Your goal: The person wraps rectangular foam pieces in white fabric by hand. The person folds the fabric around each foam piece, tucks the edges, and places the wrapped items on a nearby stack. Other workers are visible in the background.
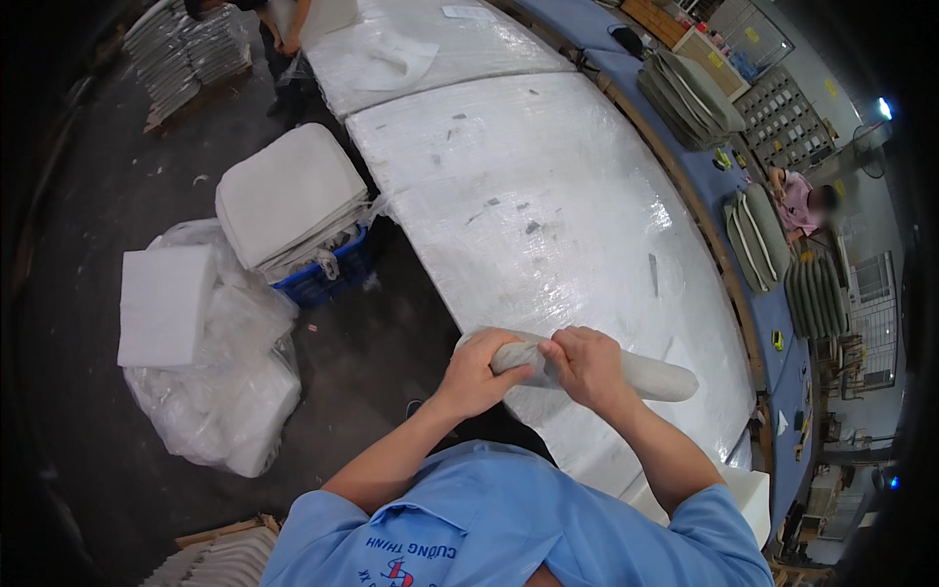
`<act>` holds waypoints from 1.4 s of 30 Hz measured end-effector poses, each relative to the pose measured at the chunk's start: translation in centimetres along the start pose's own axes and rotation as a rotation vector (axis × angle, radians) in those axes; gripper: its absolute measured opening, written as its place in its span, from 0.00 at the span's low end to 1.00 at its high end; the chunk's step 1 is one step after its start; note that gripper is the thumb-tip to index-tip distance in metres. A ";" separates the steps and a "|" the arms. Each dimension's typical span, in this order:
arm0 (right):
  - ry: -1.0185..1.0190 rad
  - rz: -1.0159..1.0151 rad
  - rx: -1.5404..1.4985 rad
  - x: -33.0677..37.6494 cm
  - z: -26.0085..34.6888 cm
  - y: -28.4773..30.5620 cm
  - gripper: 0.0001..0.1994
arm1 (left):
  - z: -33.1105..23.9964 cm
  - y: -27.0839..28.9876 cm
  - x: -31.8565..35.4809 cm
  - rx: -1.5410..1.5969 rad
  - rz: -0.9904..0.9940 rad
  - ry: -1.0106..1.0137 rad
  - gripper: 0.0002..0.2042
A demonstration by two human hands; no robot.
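Observation:
A long, light-grey padded piece (pixel 657 378), rolled or folded into a tube shape, lies across the near end of a table wrapped in clear plastic (pixel 577 196). My left hand (pixel 479 370) is wrapped round its left part. Close beside it, my right hand (pixel 589 364) grips the same piece near its middle, fist closed with the thumb toward the left hand. The piece's right end sticks out past my right hand. My palms and fingers hide part of its surface, so I cannot tell whether it is a cushion or a cover.
Small grey scraps (pixel 533 227) dot the plastic. Left of the table, a blue basket (pixel 328 279) bears pale flat pads (pixel 289 196) beside a plastic bag (pixel 220 401) with white foam (pixel 166 305). A blue-topped table (pixel 675 137) runs along the right. Two people (pixel 800 203) work farther off.

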State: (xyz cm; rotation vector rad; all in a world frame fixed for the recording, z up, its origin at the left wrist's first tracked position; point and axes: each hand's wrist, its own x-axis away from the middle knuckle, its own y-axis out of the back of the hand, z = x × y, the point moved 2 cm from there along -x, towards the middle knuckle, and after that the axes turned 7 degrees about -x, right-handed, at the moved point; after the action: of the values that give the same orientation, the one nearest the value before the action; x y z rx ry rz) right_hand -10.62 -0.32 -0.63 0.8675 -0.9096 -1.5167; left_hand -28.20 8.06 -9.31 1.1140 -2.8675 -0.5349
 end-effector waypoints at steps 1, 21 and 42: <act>-0.002 0.021 -0.008 0.7 0.4 0.5 0.17 | -1.0 1.0 0.2 -0.048 0.076 -0.048 0.24; -0.329 1.000 -0.602 1.0 -8.5 -10.0 0.32 | 8.9 -2.1 -0.5 -0.078 0.754 0.433 0.28; -0.314 0.909 -0.539 -0.9 -14.7 -20.9 0.30 | 20.4 -7.3 -3.8 -0.166 0.513 0.627 0.27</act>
State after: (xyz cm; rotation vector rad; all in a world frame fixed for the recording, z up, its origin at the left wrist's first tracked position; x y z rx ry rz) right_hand -6.23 1.17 -25.80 -0.1957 -0.8721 -0.9942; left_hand -23.42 11.85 -30.44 0.3851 -2.3534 -0.3093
